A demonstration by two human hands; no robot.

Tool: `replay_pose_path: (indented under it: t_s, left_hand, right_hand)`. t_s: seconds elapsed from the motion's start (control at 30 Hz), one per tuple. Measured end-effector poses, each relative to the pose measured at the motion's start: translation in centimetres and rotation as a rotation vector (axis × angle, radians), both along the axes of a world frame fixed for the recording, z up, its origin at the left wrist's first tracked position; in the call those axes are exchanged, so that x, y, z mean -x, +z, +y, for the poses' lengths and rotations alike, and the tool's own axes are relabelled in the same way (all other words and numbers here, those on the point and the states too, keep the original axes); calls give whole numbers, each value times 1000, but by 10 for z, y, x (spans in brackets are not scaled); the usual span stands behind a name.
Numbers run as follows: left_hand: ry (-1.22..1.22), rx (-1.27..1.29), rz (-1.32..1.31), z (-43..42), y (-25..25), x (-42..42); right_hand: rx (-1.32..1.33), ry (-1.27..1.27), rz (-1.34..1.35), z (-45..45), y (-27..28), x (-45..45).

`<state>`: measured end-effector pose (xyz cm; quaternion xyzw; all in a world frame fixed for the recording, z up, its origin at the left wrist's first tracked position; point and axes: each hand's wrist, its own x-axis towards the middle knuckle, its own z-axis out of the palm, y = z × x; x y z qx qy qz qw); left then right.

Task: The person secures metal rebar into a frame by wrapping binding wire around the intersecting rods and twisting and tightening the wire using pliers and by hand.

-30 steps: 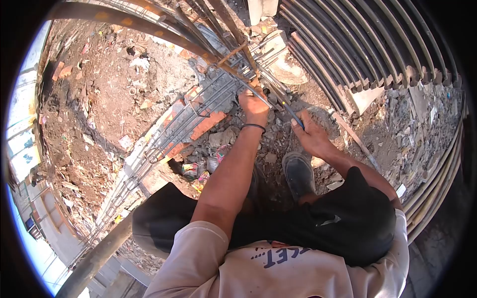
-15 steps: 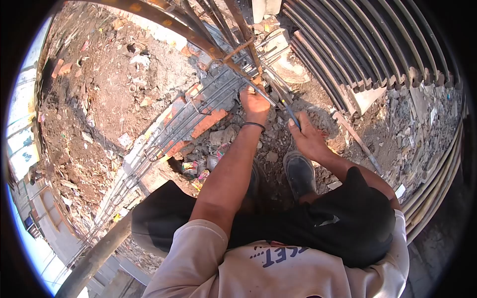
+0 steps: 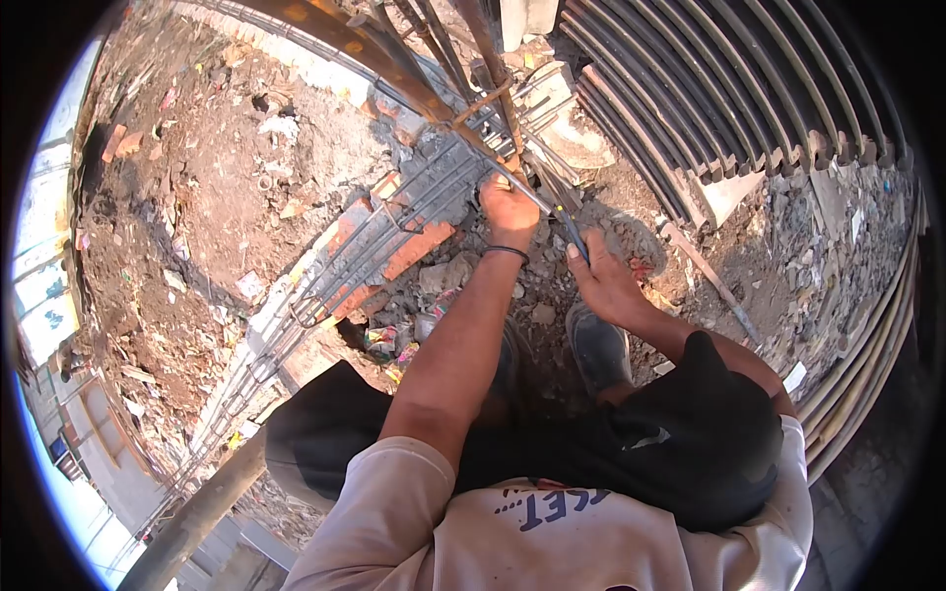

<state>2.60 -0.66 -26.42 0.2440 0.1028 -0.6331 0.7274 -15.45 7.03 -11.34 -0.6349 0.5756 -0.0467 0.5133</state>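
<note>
Watched from my remote post, a steel rebar cage [image 3: 422, 192] slants across rubble [image 3: 448, 274]; beside it, the left hand's [image 3: 509, 207] grip is clenched, contents hidden from me, while the right hand [image 3: 605, 278] grasps a blue-handled tool [image 3: 573, 231].

The dirt ground [image 3: 222, 187] at the left is strewn with scraps and lit by strong sunlight. At the far right, dark bars [image 3: 734, 94] are ranged side by side; nearer, grey rubble [image 3: 833, 251] is spread about. Along the right edge, long poles [image 3: 873, 369] are grouped together.
</note>
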Motion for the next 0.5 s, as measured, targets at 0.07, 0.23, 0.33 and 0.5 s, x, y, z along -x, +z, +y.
replay_pose_path:
  t_s: [0.07,0.23,0.33,0.5]
  left_hand:
    - [-23,-4,24,-1,1,-1]
    - [13,-139,-84,-4,18,7]
    - [37,-187,-84,-5,21,8]
    - [11,-157,-124,-4,15,6]
  right_hand:
    - [72,8,18,2,-5,1]
    - [-122,-34,18,-6,21,-7]
    - [24,36,109,-3,18,-7]
    - [-128,8,74,-7,23,-8]
